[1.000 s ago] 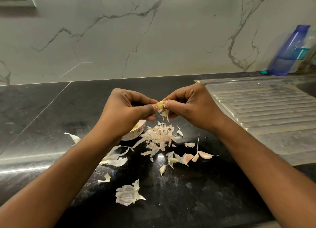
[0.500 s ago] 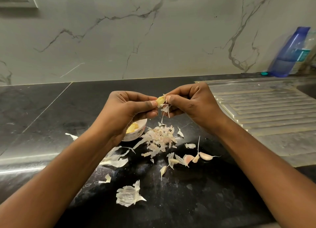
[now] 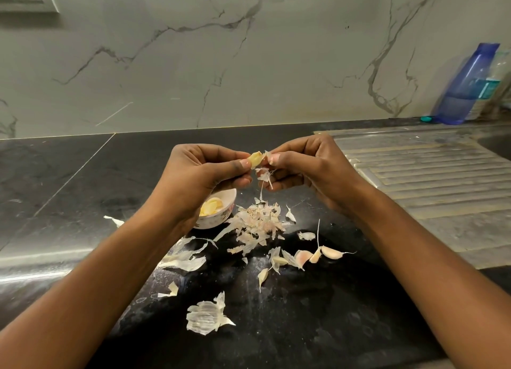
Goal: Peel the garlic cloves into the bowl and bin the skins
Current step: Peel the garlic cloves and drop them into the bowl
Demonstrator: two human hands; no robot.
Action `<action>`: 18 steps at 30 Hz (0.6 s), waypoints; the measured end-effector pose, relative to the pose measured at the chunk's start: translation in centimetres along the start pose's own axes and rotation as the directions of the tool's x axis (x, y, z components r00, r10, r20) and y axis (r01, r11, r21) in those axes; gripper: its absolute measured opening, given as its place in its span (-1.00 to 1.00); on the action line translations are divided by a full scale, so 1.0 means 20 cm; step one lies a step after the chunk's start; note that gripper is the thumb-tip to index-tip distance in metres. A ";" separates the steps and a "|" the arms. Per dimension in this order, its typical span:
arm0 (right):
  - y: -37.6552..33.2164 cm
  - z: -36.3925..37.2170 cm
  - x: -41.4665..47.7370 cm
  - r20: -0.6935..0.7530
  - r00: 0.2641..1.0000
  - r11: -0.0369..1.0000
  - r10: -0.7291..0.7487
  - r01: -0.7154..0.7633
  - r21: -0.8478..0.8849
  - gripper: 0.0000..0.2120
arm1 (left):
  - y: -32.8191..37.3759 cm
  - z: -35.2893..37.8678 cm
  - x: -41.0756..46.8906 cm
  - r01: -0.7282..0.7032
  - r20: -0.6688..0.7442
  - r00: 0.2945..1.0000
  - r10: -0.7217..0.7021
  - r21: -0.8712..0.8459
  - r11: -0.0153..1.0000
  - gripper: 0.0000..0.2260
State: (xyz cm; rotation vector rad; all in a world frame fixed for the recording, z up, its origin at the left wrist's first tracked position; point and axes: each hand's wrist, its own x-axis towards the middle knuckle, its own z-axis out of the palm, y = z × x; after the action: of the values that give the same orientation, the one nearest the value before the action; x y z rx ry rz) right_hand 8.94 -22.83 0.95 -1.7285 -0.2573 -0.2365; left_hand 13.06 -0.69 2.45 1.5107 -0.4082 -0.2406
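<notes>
Left hand [image 3: 201, 172]: curled, pinching a garlic clove [image 3: 255, 159] between thumb and fingertips, raised above the worktop [image 3: 318, 327].
Right hand [image 3: 309, 169]: curled, pinching loose skin [image 3: 264, 175] at the clove's tip, shreds dangling beneath.
Bowl [image 3: 219, 219]: small, white, on the worktop under the left wrist and partly hidden by it, with peeled cloves [image 3: 211, 205] inside.
Pile of skins [image 3: 257, 226]: just right of the bowl, below both hands.
Unpeeled cloves [image 3: 329, 252]: a few, nearer the camera, among scattered scraps.
Large husk [image 3: 206, 316]: alone, nearest the camera.
Drainboard [image 3: 428, 180]: ribbed, far right.
Blue bottle [image 3: 467, 92]: against the marble wall, behind the drainboard.
</notes>
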 end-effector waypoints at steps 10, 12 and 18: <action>0.01 0.01 0.00 -0.077 0.994 0.993 -0.075 0.067 -0.098 -0.93 | 0.01 0.01 -0.01 0.031 0.036 0.999 -0.029 -0.064 0.997 -0.75; 0.01 0.02 0.00 -0.076 0.994 0.990 -0.080 0.070 -0.126 -0.94 | 0.01 0.01 -0.01 0.065 0.066 0.996 -0.058 -0.110 0.992 -0.74; 0.00 0.00 0.00 -0.031 0.994 0.952 -0.102 0.088 -0.293 -0.93 | 0.01 0.01 -0.01 0.112 0.078 0.992 -0.097 -0.217 0.970 -0.73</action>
State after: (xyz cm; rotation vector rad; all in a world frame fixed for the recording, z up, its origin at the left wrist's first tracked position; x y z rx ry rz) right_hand 8.99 -22.94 0.89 -2.0020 -0.2827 -0.4008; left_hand 12.80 -0.79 2.62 1.3094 -0.3429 -0.4079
